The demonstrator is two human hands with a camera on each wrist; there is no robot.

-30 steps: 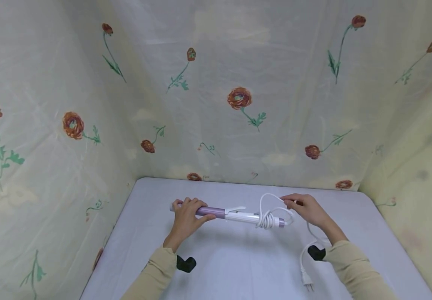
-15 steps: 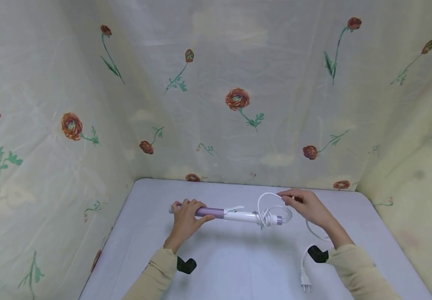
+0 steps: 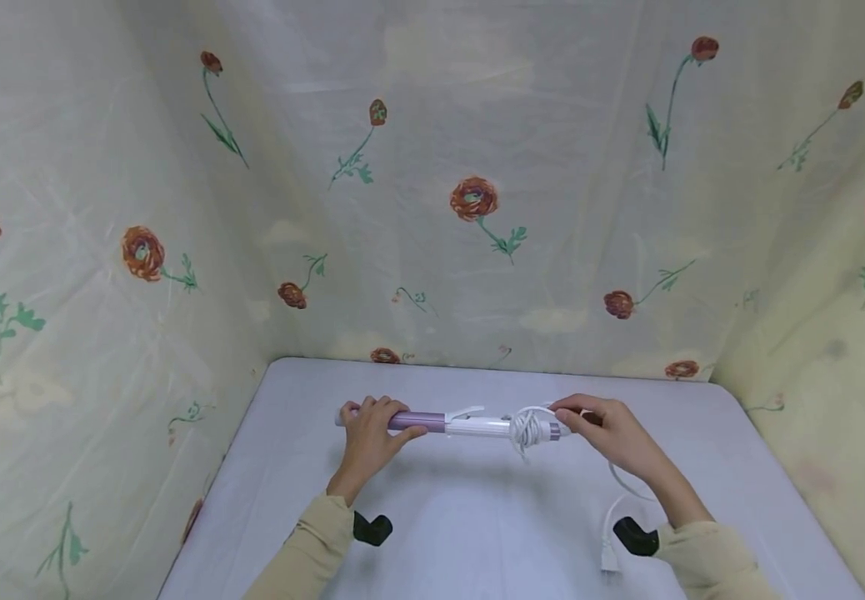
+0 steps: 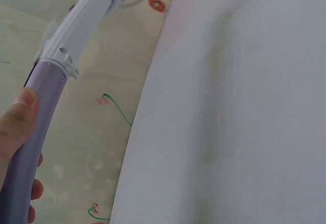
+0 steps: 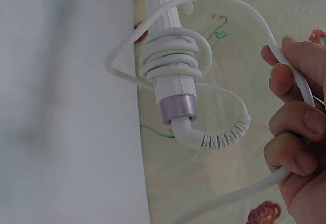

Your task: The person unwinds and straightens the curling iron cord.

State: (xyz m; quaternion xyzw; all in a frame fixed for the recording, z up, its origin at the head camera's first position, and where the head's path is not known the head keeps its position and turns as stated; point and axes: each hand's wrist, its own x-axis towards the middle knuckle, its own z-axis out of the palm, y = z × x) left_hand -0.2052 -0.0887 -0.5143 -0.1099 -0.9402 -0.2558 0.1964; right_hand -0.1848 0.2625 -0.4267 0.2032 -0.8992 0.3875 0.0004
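A curling iron (image 3: 470, 427) with a purple barrel and white handle is held level above the table. My left hand (image 3: 368, 442) grips its barrel, the thumb lying along the purple side in the left wrist view. Several turns of white cord (image 5: 170, 56) wrap the handle near its purple end ring (image 5: 178, 108). My right hand (image 3: 616, 429) pinches the cord between thumb and fingers just right of that end, other fingers curled around it. A loose loop runs from the coils up to this hand in the right wrist view. The plug (image 3: 608, 560) hangs below on the free length.
The white table (image 3: 477, 525) spreads beneath both hands, its far edge meeting a flower-printed cloth wall (image 3: 432, 250). Similar cloth closes off the left and right sides. Dark wrist-worn pieces (image 3: 637, 536) sit at both cuffs.
My right hand has moved slightly down, and the raised loop of cord has drawn in against the coils on the handle. The left hand keeps its grip nearly in place.
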